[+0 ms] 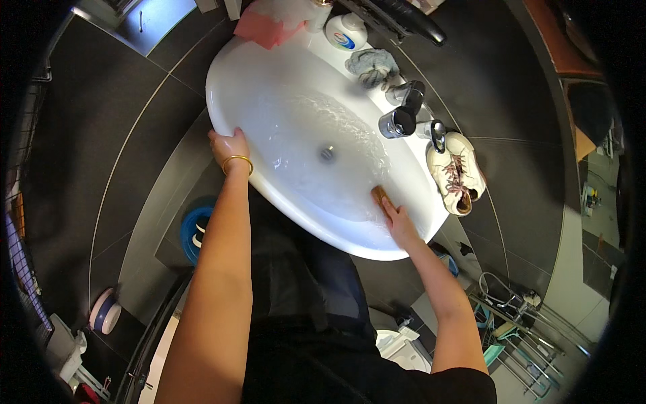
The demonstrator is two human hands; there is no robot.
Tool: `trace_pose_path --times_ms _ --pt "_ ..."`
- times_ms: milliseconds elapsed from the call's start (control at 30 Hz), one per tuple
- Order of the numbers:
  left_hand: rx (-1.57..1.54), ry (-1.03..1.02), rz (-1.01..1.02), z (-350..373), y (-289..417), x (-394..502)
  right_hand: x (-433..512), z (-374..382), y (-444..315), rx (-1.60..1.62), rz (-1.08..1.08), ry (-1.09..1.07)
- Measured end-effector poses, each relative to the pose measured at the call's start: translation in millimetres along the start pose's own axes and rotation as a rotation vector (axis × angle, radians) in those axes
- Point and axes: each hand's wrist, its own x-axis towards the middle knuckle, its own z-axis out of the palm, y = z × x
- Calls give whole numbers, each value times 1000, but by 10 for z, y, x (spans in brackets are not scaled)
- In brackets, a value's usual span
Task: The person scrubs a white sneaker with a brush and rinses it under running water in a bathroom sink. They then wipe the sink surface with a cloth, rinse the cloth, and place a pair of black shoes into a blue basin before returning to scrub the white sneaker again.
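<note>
A white washbasin (323,227) holds cloudy, rippling water, with a round metal drain (327,153) in its middle. My left hand (230,146), a gold-coloured bangle at its wrist, rests on the basin's near rim at the left, its fingers partly hidden. My right hand (401,226) holds a brown brush (381,197), probably wooden, by the water at the basin's right end; its bristles do not show. Beyond the water stands a chrome faucet (398,122). A pair of white sneakers (456,171) with brownish laces sits at the basin's right back edge.
A grey cloth (372,64), a white bottle (347,32) and a pink plastic bag (265,26) lie along the back rim. Below the basin at left is a blue tub (190,237). A metal towel rack (525,348) and a toilet (404,351) stand at lower right.
</note>
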Motion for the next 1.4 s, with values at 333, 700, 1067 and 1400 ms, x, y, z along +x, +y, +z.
trace_pose_path --times_ms 333,700,1067,1400 --pt "14 3 26 -79 70 -69 347 101 -1442 420 -116 -364" --pt "-342 -553 -45 -392 -959 562 2466 -95 -3826 917 -331 100" --pt "-425 -755 -417 -2058 -1809 492 1979 -65 -4463 712 -117 369" --pt "-262 -856 -330 -1905 -1787 479 407 348 -3030 565 -122 239"
